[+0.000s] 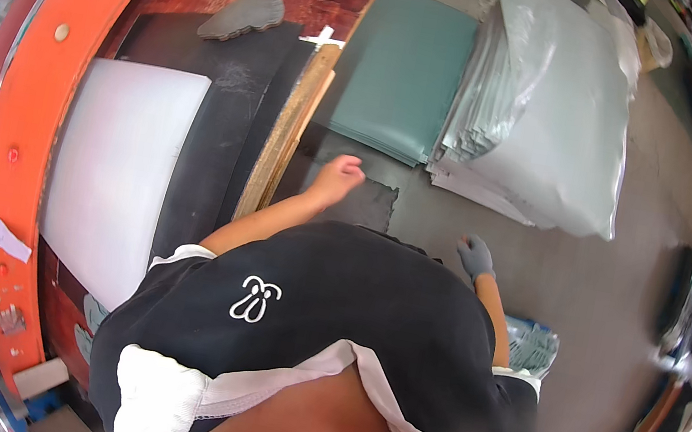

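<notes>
Reaching left hand [336, 176], bare, fingers loosely curled, nothing grasped, over dark grey sheet [358, 200] laid flat on floor beside wooden board [287, 128]. Right hand [476, 256], gloved, clenched, empty. Sheet judged thin, floppy, light; best pinched at free edge.

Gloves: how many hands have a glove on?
1. The right hand wears a grey glove, hanging over the grey floor. The left hand is bare, loosely curled over a dark sheet beside the wooden board.
</notes>
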Demonstrator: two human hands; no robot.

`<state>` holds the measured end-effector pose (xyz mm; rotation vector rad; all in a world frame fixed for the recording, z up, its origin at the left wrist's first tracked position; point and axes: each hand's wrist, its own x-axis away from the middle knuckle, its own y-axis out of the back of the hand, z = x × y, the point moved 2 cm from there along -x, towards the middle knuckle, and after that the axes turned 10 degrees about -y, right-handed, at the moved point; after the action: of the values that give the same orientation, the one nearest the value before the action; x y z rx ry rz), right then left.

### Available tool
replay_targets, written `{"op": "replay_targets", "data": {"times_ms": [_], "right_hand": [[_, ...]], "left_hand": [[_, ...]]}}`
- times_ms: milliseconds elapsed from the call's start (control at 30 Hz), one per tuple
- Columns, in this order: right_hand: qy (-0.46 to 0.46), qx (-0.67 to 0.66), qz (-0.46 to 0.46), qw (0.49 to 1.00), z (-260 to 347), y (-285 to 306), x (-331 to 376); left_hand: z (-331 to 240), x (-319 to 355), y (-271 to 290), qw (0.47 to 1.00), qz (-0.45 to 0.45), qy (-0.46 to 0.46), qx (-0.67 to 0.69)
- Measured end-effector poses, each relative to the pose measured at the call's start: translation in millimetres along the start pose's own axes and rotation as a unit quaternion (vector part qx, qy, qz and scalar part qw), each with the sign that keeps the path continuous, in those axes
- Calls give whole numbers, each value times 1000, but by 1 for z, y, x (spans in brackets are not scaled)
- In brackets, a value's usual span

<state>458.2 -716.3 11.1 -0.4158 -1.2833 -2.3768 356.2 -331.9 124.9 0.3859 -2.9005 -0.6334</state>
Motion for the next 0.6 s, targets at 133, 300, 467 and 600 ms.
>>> {"op": "replay_targets", "data": {"times_ms": [133, 300, 467, 600], "right_hand": [[78, -27, 77, 994, 108, 37, -70], [139, -105, 187, 967, 188, 47, -160], [136, -58, 273, 951, 277, 46, -215], [348, -4, 319, 882, 372, 40, -214]], "left_hand": [[49, -16, 26, 967, -247, 38, 51], [50, -28, 40, 984, -115, -71, -112], [35, -28, 44, 978, -29, 113, 174], [31, -29, 44, 959, -55, 108, 256]]}}
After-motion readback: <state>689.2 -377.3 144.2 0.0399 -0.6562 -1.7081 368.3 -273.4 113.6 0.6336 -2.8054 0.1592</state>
